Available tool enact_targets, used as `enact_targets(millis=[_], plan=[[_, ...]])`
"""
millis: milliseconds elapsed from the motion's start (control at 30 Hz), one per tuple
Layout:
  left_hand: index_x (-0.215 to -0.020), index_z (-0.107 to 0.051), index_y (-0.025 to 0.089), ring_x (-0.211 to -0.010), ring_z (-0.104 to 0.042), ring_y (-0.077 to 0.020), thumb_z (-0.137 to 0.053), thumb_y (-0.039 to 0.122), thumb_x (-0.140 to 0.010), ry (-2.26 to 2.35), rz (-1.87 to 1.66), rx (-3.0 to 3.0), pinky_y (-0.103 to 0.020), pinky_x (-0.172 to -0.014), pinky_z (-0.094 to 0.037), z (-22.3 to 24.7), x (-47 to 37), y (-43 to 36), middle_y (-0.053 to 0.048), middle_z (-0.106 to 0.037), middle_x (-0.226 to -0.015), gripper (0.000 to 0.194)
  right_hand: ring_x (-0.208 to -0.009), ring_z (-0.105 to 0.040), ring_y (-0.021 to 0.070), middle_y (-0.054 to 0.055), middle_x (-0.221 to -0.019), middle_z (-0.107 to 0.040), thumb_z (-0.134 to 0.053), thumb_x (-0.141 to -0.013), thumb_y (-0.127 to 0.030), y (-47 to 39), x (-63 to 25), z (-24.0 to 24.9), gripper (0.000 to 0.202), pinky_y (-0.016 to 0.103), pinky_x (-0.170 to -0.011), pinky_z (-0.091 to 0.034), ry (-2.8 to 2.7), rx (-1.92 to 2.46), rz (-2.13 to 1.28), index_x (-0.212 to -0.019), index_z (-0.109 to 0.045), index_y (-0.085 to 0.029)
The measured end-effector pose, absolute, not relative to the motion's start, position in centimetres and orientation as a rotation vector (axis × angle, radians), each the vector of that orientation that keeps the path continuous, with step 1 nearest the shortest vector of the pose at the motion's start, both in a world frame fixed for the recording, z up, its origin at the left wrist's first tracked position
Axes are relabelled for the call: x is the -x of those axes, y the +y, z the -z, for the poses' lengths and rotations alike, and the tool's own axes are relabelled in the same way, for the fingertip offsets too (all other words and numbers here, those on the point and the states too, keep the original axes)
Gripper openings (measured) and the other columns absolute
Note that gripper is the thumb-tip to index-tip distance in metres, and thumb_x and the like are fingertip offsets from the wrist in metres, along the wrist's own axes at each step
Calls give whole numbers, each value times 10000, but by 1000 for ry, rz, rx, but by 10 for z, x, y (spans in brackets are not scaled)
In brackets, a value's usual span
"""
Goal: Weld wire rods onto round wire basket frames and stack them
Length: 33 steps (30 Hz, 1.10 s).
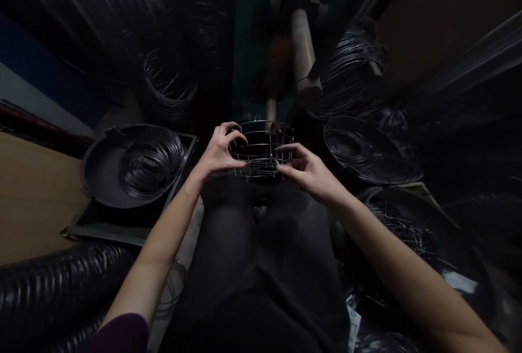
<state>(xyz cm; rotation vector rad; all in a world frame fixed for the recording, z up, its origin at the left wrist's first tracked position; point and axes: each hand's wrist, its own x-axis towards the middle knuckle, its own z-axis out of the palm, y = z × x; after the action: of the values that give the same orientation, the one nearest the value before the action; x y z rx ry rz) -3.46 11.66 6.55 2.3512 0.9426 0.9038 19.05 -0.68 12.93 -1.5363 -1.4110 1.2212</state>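
A round wire basket (pixel 255 167) of thin metal rods is held in front of my knees, below the arm of a machine. My left hand (pixel 222 149) curls around its left side, thumb low and fingers over the upper wires. On the right side, my right hand (pixel 302 165) has thumb and forefinger closed at the wires. Whether a small loose piece sits between those fingertips, I cannot make out. The machine's cylindrical metal arm (pixel 304 51) stands just behind and above the basket.
To the left, a black pan (pixel 100 168) holds wire rings. Another pan with rings (pixel 369 171) lies to the right, above a large tub (pixel 477 255) of short wire pieces. Stacked rings (pixel 61 282) fill the lower left. The green machine body (pixel 250 26) rises ahead.
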Motion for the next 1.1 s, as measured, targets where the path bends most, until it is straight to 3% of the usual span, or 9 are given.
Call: enact_targets(millis=[100, 200, 333, 400, 500, 633, 767, 1100], plan=[[-1017, -656, 235, -1220, -462, -312, -860, 311, -579, 924, -815, -2453, -473, -1052, -416, -77, 28, 104, -95, -476, -1325, 489, -515, -484, 82, -22, -640, -618, -692, -776, -443, 12, -187, -130, 340, 224, -506, -381, -1598, 1653, -1186, -968, -719, -164], [-1040, -659, 233, -1250, -439, -342, -848, 311, -597, 888, -759, -2519, -507, -1035, -412, -79, 19, 99, -116, -470, -1350, 488, -708, -642, 148, 38, -820, -732, -636, -852, -366, 19, -185, -129, 228, 260, -670, -463, -1854, 1852, -783, -910, -758, -183], [-1066, -660, 242, -1247, -443, -358, -852, 363, -601, 880, -746, -2517, -533, -1016, -418, -78, 7, 101, -122, -480, -1349, 518, -879, -705, 250, 98, -1061, -741, -514, -945, -410, 8, -182, -127, 391, 324, -706, -494, -2330, 2046, -161, -1240, -662, -201], [-1081, -660, 244, -1242, -449, -355, -856, 360, -593, 885, -744, -2489, -534, -1010, -424, -78, 1, 102, -122, -478, -1348, 539, -922, -706, 278, 128, -1271, -652, -494, -947, -444, 1, -182, -125, 541, 344, -661, -511, -2509, 2066, -2, -1419, -499, -179], [-1103, -657, 249, -1242, -453, -344, -858, 325, -589, 885, -747, -2450, -529, -1015, -427, -78, -5, 103, -118, -475, -1349, 557, -951, -703, 281, 181, -1471, -446, -459, -948, -389, -4, -185, -123, 634, 359, -629, -532, -2650, 2065, 121, -1508, -337, -117], [-1111, -654, 248, -1245, -456, -338, -866, 333, -585, 876, -750, -2412, -526, -1023, -429, -77, -10, 102, -118, -477, -1344, 573, -934, -708, 270, 204, -1507, -362, -353, -943, -230, -3, -189, -121, 599, 364, -617, -542, -2696, 2077, 185, -1519, -291, -78], [-1115, -656, 229, -1247, -448, -348, -868, 325, -579, 876, -745, -2405, -531, -1022, -428, -76, -13, 101, -131, -471, -1346, 584, -881, -718, 239, 161, -1479, -424, -288, -939, -136, -5, -191, -120, 573, 332, -580, -515, -2717, 2053, 215, -1511, -334, -121], [-1155, -626, 221, -1249, -444, -331, -855, 300, -590, 822, -773, -2397, -506, -1051, -426, -72, -18, 107, -122, -464, -1348, 615, -861, -716, 203, 77, -1389, -567, -327, -984, -216, -5, -201, -114, 457, 282, -551, -447, -2612, 1977, 226, -1397, -518, -252]])
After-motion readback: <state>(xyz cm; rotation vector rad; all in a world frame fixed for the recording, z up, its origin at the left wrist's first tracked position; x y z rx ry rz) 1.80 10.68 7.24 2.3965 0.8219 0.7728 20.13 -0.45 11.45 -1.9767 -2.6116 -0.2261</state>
